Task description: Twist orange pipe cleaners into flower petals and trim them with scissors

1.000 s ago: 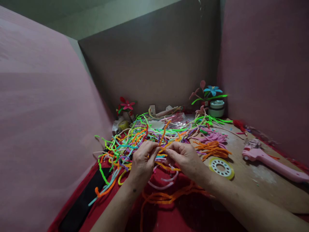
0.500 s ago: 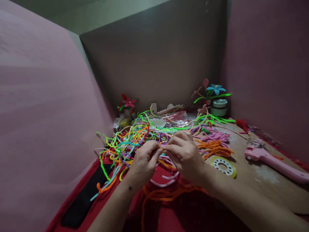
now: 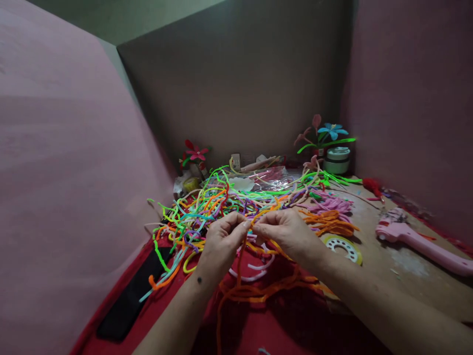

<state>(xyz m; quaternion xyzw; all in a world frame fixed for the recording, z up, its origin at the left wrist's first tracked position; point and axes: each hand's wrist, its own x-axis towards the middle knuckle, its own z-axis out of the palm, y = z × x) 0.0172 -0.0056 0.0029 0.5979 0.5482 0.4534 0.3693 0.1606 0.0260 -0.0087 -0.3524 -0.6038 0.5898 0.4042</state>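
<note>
My left hand [image 3: 223, 241] is closed in a pinch on an orange pipe cleaner [image 3: 241, 261], whose end hangs down below the fingertips. Close beside it, my right hand [image 3: 290, 231] also pinches orange pipe cleaner, with a yellowish-orange length [image 3: 272, 207] showing above its fingers. The fingertips of both hands nearly meet, hiding the exact spot where the strands join or cross. Beneath the hands, more orange pipe cleaners [image 3: 266, 295] lie across the red cloth [image 3: 244, 325]. A tangled heap of many-coloured pipe cleaners [image 3: 207, 207] spreads just beyond my hands.
On the right lie a pink glue gun [image 3: 421, 246], a tape roll [image 3: 342, 250], an orange bundle [image 3: 334, 224] and a pink bundle [image 3: 334, 203]. A black flat object [image 3: 125, 301] lies at left. Pipe-cleaner flowers [image 3: 332, 131] and a lidded jar [image 3: 337, 160] stand at the back.
My hands have tilted and drawn slightly apart at the wrists, still pinching. An orange strand now hangs below my left hand, and a yellowish-orange length shows above the right. The view shifted slightly.
</note>
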